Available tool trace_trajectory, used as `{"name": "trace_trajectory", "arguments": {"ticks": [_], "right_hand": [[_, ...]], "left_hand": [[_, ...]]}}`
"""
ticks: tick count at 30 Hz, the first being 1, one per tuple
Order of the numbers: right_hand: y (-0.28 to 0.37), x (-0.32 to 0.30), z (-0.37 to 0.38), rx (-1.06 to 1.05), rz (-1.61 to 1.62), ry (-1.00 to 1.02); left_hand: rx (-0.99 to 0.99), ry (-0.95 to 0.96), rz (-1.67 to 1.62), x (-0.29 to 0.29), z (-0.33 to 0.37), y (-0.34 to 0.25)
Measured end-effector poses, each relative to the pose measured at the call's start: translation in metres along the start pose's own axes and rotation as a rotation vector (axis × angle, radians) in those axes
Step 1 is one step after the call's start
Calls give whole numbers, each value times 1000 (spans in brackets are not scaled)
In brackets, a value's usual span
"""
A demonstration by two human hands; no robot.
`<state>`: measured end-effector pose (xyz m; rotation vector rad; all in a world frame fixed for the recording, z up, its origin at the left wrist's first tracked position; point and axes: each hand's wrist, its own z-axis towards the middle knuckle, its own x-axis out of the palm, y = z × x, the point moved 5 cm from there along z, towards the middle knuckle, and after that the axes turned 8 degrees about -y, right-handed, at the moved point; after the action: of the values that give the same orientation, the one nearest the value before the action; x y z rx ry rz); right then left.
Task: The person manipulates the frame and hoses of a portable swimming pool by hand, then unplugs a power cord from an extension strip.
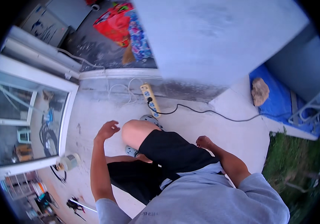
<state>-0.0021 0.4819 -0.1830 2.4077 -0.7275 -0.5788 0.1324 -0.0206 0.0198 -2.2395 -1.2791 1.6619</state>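
Observation:
My left hand [108, 130] hangs in the air to the left of my raised knee, its fingers loosely bent and a little apart, holding nothing. On the other side of my thigh, my right hand [204, 142] is held with its fingers curled in; nothing shows in it. Ahead of the knee, a yellow power strip [147, 92] lies on the pale floor. A black plug [150, 100] sits in it, and its black cable [208, 111] runs off to the right. Both hands are apart from the strip.
A white-framed glass door [68, 108] stands at left, with a translucent jug [69, 162] near its foot. Past the sill [119, 73] are red and blue patterned bags [113, 24]. A rock [260, 91] rests on a blue tarp [279, 89] at right, beyond a grassy edge [294, 160].

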Motion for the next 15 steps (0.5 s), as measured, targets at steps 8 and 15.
{"name": "trace_trajectory", "arguments": {"ticks": [8,15], "right_hand": [[134,22,37,-158,33,-50],[256,78,87,-355,-297,-144]], "left_hand": [[34,-56,-111,22,41,0],[14,-227,-193,95,119,7]]}}
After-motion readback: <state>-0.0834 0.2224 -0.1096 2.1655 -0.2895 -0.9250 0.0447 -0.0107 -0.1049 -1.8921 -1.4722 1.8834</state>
